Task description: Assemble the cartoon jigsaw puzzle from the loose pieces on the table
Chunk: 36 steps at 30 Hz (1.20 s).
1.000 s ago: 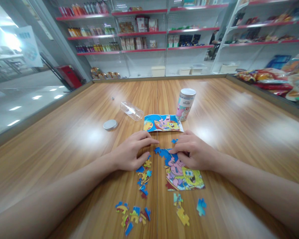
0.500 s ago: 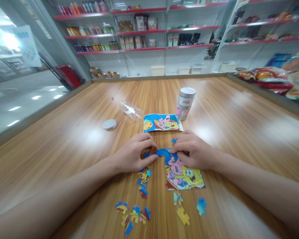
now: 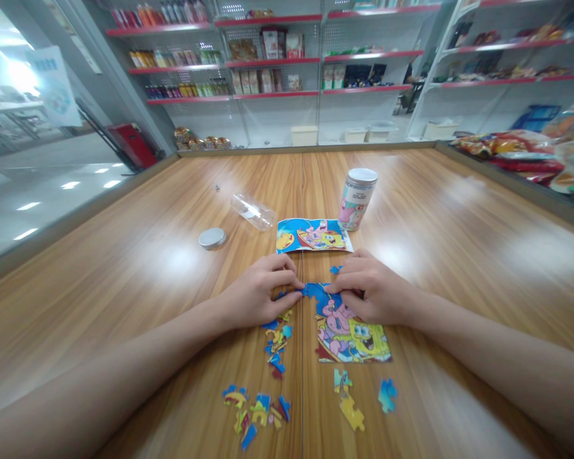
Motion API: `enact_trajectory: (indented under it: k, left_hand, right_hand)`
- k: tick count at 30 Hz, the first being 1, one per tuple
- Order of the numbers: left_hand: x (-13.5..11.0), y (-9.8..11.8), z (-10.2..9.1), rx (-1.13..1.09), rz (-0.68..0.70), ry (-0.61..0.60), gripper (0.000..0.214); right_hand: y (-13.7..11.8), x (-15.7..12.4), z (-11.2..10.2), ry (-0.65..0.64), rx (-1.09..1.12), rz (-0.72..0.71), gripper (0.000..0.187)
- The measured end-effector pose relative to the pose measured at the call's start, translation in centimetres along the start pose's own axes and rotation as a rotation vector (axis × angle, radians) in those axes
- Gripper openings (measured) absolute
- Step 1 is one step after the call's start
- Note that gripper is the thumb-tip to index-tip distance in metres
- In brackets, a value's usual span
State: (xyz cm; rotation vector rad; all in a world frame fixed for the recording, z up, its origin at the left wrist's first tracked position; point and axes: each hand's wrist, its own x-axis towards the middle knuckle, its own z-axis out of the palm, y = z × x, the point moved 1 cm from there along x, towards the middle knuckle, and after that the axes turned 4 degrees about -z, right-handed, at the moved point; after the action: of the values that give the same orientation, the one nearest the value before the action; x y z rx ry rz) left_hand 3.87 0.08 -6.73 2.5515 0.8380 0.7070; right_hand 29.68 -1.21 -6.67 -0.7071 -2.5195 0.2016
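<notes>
A partly joined cartoon jigsaw (image 3: 351, 335) lies on the wooden table (image 3: 124, 268) in front of me. My left hand (image 3: 258, 296) is curled, thumb and fingers pinching a small blue puzzle piece (image 3: 287, 294) at the jigsaw's upper left corner. My right hand (image 3: 373, 290) rests with bent fingers pressed on the jigsaw's top edge. One blue piece (image 3: 335, 269) lies just beyond my fingertips. Loose pieces (image 3: 276, 344) trail below my left hand, with more loose pieces (image 3: 256, 411) near me and a few pieces (image 3: 358, 398) under the jigsaw.
A printed reference picture (image 3: 313, 236) lies beyond my hands. Behind it stands a capped puzzle can (image 3: 357, 199). A clear tube (image 3: 253, 212) lies on its side, a round metal lid (image 3: 212, 238) to its left. Snack bags (image 3: 526, 156) pile at the right edge; shop shelves stand behind.
My left hand went from flat fingers to a pinch on a blue piece and brought it to the jigsaw's upper left corner. My right hand stayed on the top edge.
</notes>
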Motion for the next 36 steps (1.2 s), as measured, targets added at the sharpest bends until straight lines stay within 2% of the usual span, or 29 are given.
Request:
enact_trajectory:
  k: [9,12,16,20,22,24,27,30,33,36]
  left_hand:
    - [-0.1,-0.1,0.1,0.034,-0.054,-0.001,0.015]
    - [0.0,0.0,-0.1,0.021,-0.03,-0.01,0.015]
    - [0.0,0.2,-0.5,0.0,-0.001,0.043,0.03]
    - [-0.1,0.2,-0.5,0.022,0.051,-0.026,0.024]
    - [-0.1,0.1,-0.5,0.006,0.057,-0.024,0.028]
    - [-0.2,-0.1,-0.6,-0.035,0.032,0.011,0.034]
    - [-0.3,-1.0,-1.2,-0.1,-0.049,0.058,0.03]
    - [-0.4,-2.0,-2.1,-0.135,-0.068,-0.027,0.026]
    - [-0.3,-2.3,-2.9,-0.148,-0.011,-0.174,0.016]
    - [-0.2,-2.2,-3.1,-0.136,0.027,-0.232,0.007]
  right_hand:
    - [0.0,0.1,0.0,0.02,0.014,-0.019,0.023]
    - [0.0,0.1,0.0,0.008,0.013,-0.013,0.023]
    - [-0.1,0.1,-0.1,0.005,0.022,-0.007,0.023]
    - [-0.2,0.1,-0.1,0.014,0.016,-0.005,0.024]
    - [-0.1,0.1,-0.1,0.018,0.008,-0.001,0.024]
    - [0.0,0.1,0.0,0.029,0.009,-0.002,0.024]
    - [0.2,0.0,0.0,0.046,0.022,-0.006,0.023]
    - [0.5,-0.2,0.1,0.049,0.033,0.001,0.023]
    - [0.7,-0.2,0.2,0.052,0.04,0.004,0.024]
    - [0.8,-0.3,0.3,0.067,0.034,-0.009,0.025]
